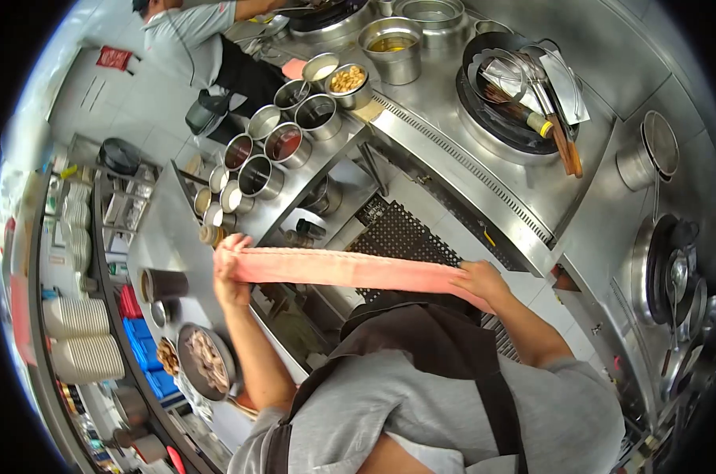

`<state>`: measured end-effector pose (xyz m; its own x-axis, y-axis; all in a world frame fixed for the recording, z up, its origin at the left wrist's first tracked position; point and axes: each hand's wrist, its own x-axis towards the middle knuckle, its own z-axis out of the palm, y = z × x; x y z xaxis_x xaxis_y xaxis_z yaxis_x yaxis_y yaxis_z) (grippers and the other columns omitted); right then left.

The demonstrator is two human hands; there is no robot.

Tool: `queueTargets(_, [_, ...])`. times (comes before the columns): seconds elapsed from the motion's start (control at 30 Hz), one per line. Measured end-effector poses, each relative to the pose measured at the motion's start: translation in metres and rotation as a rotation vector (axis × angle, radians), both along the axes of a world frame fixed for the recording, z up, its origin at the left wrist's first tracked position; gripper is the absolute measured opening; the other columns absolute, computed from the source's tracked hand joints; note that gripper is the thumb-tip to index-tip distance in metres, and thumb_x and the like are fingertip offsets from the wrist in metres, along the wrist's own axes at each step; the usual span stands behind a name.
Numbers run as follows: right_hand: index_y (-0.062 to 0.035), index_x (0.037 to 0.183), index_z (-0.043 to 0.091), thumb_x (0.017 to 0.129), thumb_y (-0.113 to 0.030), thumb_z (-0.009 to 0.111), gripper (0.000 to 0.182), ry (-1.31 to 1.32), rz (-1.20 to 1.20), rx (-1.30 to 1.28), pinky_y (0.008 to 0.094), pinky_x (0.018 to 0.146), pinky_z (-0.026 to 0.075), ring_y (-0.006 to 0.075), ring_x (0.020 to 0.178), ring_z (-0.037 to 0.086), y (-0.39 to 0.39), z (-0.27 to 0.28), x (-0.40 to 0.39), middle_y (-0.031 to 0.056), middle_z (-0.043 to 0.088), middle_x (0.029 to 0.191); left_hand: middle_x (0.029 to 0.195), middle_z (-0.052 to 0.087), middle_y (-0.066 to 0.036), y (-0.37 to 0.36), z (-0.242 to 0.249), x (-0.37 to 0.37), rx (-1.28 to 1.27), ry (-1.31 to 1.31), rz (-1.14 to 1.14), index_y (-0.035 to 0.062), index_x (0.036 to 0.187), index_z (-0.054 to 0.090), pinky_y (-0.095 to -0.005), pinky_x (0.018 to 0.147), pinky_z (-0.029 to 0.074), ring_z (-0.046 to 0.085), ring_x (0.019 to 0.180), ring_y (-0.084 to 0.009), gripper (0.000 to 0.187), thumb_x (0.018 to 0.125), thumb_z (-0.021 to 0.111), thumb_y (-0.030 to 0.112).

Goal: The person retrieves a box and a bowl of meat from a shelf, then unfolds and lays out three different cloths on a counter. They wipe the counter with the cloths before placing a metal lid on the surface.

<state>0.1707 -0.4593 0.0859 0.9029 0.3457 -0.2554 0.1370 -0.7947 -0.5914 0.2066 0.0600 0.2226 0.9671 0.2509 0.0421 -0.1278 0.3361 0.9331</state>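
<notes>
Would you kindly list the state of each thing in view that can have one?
pink cloth: stretched taut between both hands.
left hand: closed on one end of the cloth.
right hand: closed on the other end.
seasoning pots: uncovered, several filled.
wok: holds utensils, no food visible.
round tray: loaded with food.

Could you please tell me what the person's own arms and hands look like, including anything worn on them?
Both hands, the left and the right, are bare, with no gloves. The forearms are uncovered too; a grey short-sleeved shirt ends above the elbows. Dark apron straps cross the shirt. No watch, ring or bracelet is visible.
</notes>
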Motion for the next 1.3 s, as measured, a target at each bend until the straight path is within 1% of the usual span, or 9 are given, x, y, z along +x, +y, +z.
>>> queueTargets(0.17, [-0.0004, 0.065, 0.055, 0.073, -0.043, 0.072, 0.046, -0.001, -0.359, 0.06, 0.0446, 0.057, 0.044, 0.0389, 0.06, 0.054, -0.028, 0.001, -0.044, 0.022, 0.057, 0.065, 0.133, 0.047, -0.024, -0.061, 0.003, 0.086, -0.001, -0.069, -0.109, -0.0019, 0.138, 0.028, -0.0483, 0.104, 0.037, 0.051, 0.117, -0.0424, 0.082, 0.067, 0.07, 0.009])
queueTargets(0.33, [0.0025, 0.056, 0.049, 0.073, -0.035, 0.075, 0.049, -0.041, -0.678, 0.032, 0.0395, 0.046, 0.035, 0.0293, 0.044, 0.037, -0.023, 0.032, -0.054, 0.0229, 0.044, 0.052, 0.127, 0.053, -0.014, -0.07, -0.02, 0.167, -0.041, -0.029, -0.252, 0.0015, 0.13, 0.038, -0.0407, 0.1, 0.041, 0.053, 0.116, -0.0262, 0.065, 0.07, 0.063, -0.008])
queueTargets(0.4, [0.0034, 0.056, 0.047, 0.075, -0.028, 0.076, 0.046, 0.004, -0.864, 0.001, 0.0357, 0.044, 0.033, 0.0159, 0.046, 0.032, -0.014, 0.049, -0.054, 0.0144, 0.039, 0.047, 0.114, 0.057, -0.005, -0.09, -0.009, 0.189, -0.196, 0.058, -0.332, 0.0038, 0.126, 0.044, -0.0335, 0.096, 0.042, 0.055, 0.109, -0.019, 0.055, 0.074, 0.058, -0.007])
queueTargets(0.6, [0.0011, 0.059, 0.056, 0.077, -0.02, 0.075, 0.033, 0.021, -1.119, 0.105, 0.0305, 0.044, 0.031, 0.0058, 0.053, 0.032, 0.027, 0.116, -0.05, -0.0014, 0.042, 0.049, 0.125, 0.055, -0.014, -0.094, -0.074, 0.255, -0.257, 0.283, -0.599, 0.0016, 0.126, 0.043, -0.0416, 0.107, 0.036, 0.05, 0.121, -0.0271, 0.05, 0.079, 0.059, -0.006])
queueTargets(0.87, [-0.0009, 0.076, 0.066, 0.069, -0.01, 0.074, 0.014, -0.543, -0.655, -0.362, 0.0342, 0.048, 0.04, 0.0239, 0.049, 0.051, 0.053, 0.336, 0.052, 0.0117, 0.054, 0.058, 0.134, 0.044, -0.018, -0.104, -0.167, 0.281, -0.133, 0.549, -0.792, 0.0087, 0.136, 0.029, -0.0447, 0.101, 0.042, 0.05, 0.12, -0.0321, 0.068, 0.077, 0.061, -0.006])
queueTargets(0.97, [-0.0046, 0.071, 0.064, 0.067, -0.012, 0.072, 0.012, -0.665, -0.31, -0.496, 0.0378, 0.05, 0.042, 0.032, 0.055, 0.054, 0.077, 0.387, 0.117, 0.0127, 0.054, 0.06, 0.141, 0.036, -0.019, -0.137, -0.201, 0.286, 0.475, 0.536, -0.881, 0.0102, 0.148, 0.016, -0.043, 0.098, 0.041, 0.037, 0.131, -0.0309, 0.091, 0.073, 0.068, -0.001])
queueTargets(1.07, [-0.0041, 0.07, 0.063, 0.069, -0.017, 0.07, 0.014, -0.592, -0.072, -0.707, 0.0424, 0.054, 0.044, 0.0358, 0.062, 0.057, 0.104, 0.408, 0.174, 0.0159, 0.058, 0.064, 0.146, 0.032, -0.019, -0.196, -0.162, 0.294, 0.638, -0.11, -1.054, 0.0044, 0.145, 0.024, -0.0428, 0.106, 0.032, 0.031, 0.135, -0.031, 0.094, 0.068, 0.078, 0.009])
queueTargets(1.23, [0.0001, 0.066, 0.055, 0.07, -0.018, 0.072, 0.025, -0.602, 0.023, -0.764, 0.0405, 0.053, 0.041, 0.033, 0.056, 0.05, 0.152, 0.434, 0.225, 0.0149, 0.05, 0.059, 0.141, 0.039, -0.02, -0.273, -0.037, 0.282, 0.435, -0.501, -1.34, 0.0051, 0.142, 0.032, -0.0392, 0.107, 0.032, 0.037, 0.133, -0.0292, 0.088, 0.07, 0.077, 0.027])
queueTargets(1.3, [-0.0024, 0.068, 0.066, 0.068, -0.02, 0.067, 0.017, -0.341, -0.005, -0.941, 0.0429, 0.064, 0.051, 0.0354, 0.069, 0.063, 0.167, 0.465, 0.233, 0.0178, 0.063, 0.066, 0.135, 0.046, -0.021, -0.297, -0.018, 0.276, 0.363, -0.603, -1.348, 0.0038, 0.141, 0.034, -0.0376, 0.105, 0.035, 0.043, 0.128, -0.0296, 0.085, 0.072, 0.076, 0.031])
